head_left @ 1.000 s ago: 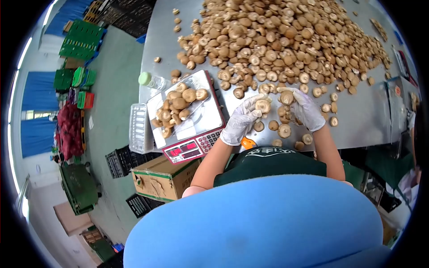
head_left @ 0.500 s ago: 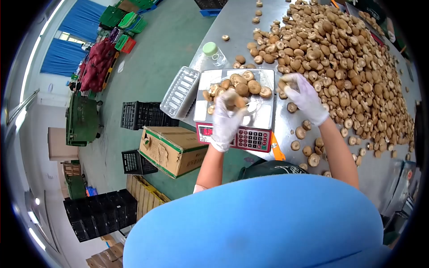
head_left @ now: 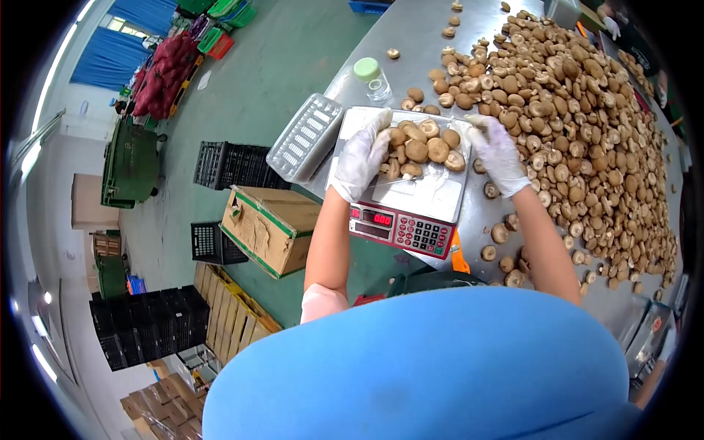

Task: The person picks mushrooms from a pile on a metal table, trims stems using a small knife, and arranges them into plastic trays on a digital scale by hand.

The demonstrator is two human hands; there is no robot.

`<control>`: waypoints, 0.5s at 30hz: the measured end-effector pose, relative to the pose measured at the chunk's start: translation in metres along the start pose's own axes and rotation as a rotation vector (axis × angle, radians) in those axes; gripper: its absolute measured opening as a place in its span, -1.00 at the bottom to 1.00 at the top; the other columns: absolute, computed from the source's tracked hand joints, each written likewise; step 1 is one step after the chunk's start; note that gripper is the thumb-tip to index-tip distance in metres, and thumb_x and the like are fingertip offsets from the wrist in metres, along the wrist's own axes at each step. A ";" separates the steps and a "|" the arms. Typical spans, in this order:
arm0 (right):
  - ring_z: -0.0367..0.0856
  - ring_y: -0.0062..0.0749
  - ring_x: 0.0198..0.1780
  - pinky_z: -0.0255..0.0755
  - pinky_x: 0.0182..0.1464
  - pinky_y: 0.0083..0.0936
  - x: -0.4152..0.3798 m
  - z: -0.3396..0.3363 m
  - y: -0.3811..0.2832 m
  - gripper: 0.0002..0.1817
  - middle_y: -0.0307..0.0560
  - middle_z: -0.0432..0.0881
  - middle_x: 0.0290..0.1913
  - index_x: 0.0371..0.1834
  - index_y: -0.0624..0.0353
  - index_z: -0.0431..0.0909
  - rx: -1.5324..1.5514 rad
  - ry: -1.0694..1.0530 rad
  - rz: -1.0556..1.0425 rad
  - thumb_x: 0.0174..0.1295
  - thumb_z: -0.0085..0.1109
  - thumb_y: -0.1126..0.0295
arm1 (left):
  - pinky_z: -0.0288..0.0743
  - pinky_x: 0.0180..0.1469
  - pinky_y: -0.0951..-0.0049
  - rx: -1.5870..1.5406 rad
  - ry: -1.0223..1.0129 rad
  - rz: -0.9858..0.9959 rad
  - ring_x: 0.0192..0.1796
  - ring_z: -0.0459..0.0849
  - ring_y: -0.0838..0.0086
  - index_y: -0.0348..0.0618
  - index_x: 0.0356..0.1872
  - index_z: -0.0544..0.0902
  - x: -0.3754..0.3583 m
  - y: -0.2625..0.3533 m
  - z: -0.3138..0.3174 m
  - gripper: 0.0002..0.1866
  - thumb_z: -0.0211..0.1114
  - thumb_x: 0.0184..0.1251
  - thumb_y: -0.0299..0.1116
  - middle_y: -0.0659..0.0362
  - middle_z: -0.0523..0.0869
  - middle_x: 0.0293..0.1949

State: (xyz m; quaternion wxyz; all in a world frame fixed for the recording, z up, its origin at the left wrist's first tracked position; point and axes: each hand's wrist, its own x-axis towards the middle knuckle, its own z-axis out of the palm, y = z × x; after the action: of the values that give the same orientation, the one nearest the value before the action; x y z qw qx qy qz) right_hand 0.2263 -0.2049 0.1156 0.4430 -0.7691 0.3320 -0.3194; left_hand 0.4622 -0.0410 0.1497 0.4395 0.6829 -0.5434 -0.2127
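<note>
Head view: flanks the round brown mushrooms (head_left: 416, 151), atop the silver-topped red electronic scale (head_left: 433, 195), with white-gloved left hand (head_left: 359, 158) and white-gloved right hand (head_left: 500, 155) (cannot tell if either grip clamps anything).

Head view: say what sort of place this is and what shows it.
Probably a produce packing room: a heap of mushrooms on a metal table, a digital scale beside the heap, and stacked black crates.
</note>
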 end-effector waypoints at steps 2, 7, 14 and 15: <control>0.57 -0.29 0.14 0.38 0.28 -0.41 0.001 -0.014 0.003 -0.71 -0.03 0.63 0.05 0.12 0.17 0.56 -0.065 0.008 0.049 0.45 0.08 0.28 | 0.44 0.34 0.37 -0.143 0.073 -0.021 0.28 0.58 0.37 -0.31 0.40 0.42 0.002 -0.011 -0.013 -0.55 0.09 0.60 -0.36 -0.03 0.60 0.28; 0.55 -0.23 0.19 0.39 0.28 -0.37 -0.007 -0.028 0.021 -0.67 0.04 0.60 0.13 0.18 0.13 0.55 -0.097 -0.075 0.080 0.45 0.08 0.25 | 0.35 0.38 0.39 -0.259 0.202 -0.162 0.27 0.55 0.36 -0.36 0.37 0.43 -0.017 -0.025 -0.067 -0.56 0.11 0.59 -0.35 0.03 0.60 0.26; 0.60 -0.32 0.14 0.43 0.23 -0.44 0.005 0.000 0.023 -0.55 0.00 0.62 0.16 0.29 0.21 0.50 -0.082 -0.260 0.171 0.46 0.04 0.19 | 0.56 -0.14 0.53 -0.397 0.090 -0.591 -0.16 0.67 0.57 -0.34 0.30 0.49 -0.041 -0.058 -0.078 -0.56 0.20 0.50 -0.36 0.12 0.70 -0.06; 0.60 -0.31 0.14 0.44 0.22 -0.44 0.008 0.004 0.025 -0.54 0.01 0.63 0.16 0.29 0.23 0.51 0.008 -0.310 0.287 0.44 0.04 0.19 | 0.53 -0.24 0.60 -0.395 0.044 -0.582 -0.28 0.64 0.63 -0.31 0.27 0.51 -0.041 -0.059 -0.071 -0.60 0.18 0.49 -0.38 0.19 0.68 -0.18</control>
State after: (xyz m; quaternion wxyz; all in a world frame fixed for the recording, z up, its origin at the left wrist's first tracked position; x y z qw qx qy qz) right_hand 0.2285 -0.2184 0.0931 0.5330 -0.7520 0.3647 -0.1321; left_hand 0.5364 0.0249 0.1305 0.4957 0.7154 -0.2648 -0.4153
